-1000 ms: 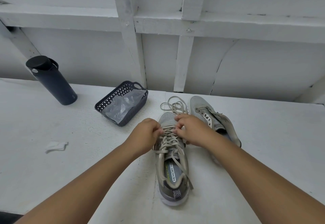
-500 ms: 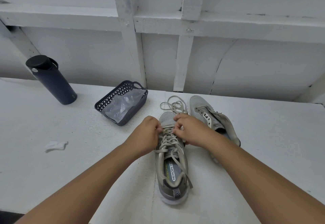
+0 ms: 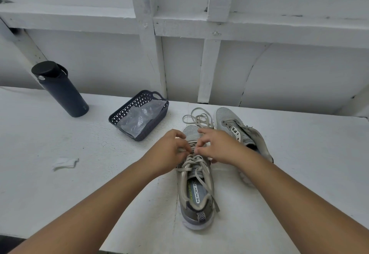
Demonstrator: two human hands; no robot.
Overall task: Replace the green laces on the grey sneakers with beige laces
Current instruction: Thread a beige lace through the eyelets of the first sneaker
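A grey sneaker (image 3: 196,197) stands in the middle of the table, heel towards me, threaded with a beige lace (image 3: 194,164). My left hand (image 3: 169,150) and my right hand (image 3: 217,146) meet over its front eyelets, fingers curled, each pinching the lace. One lace end trails over the heel. A loose beige lace (image 3: 196,117) lies coiled just beyond the toe. The second grey sneaker (image 3: 237,132) lies tilted to the right, unlaced. No green lace shows.
A dark mesh basket (image 3: 137,114) holding a clear plastic bag sits left of the shoes. A dark bottle (image 3: 60,90) stands at the far left. A scrap of white paper (image 3: 64,163) lies on the white table (image 3: 79,184). A white panelled wall rises behind.
Both hands stay over the front eyelets; the fingers have shifted slightly, the right thumb and fingers spreading a little along the lace. The shoes have not moved.
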